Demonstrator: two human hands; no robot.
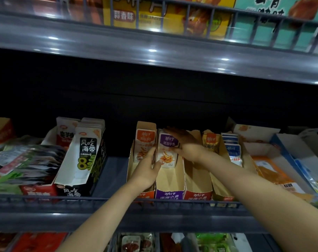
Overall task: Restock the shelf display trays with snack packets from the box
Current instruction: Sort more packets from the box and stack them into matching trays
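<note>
Both forearms reach up over the front rail of the shelf, which carries a row of narrow cardboard display trays running front to back. Judging by that row, restocking is only partly done. The purple tray holds a short batch at its rear with bare cardboard ahead of it, the red tray beside it shows no packets at all, and the orange tray is filled only at its back, so most of the filling is left. The supply box is not in view. The purple packets stand upright at the back of their tray, long axis vertical and tipped slightly rearward, printed faces toward the aisle. The orange packets just to their left stand the same way. The right hand lies flat across the top of the purple batch, fingers straight, an open grip pressing it back. The left hand seems to pinch the batch's left edge between thumb and curled fingers, though the dim light makes that contact hard to confirm.
</note>
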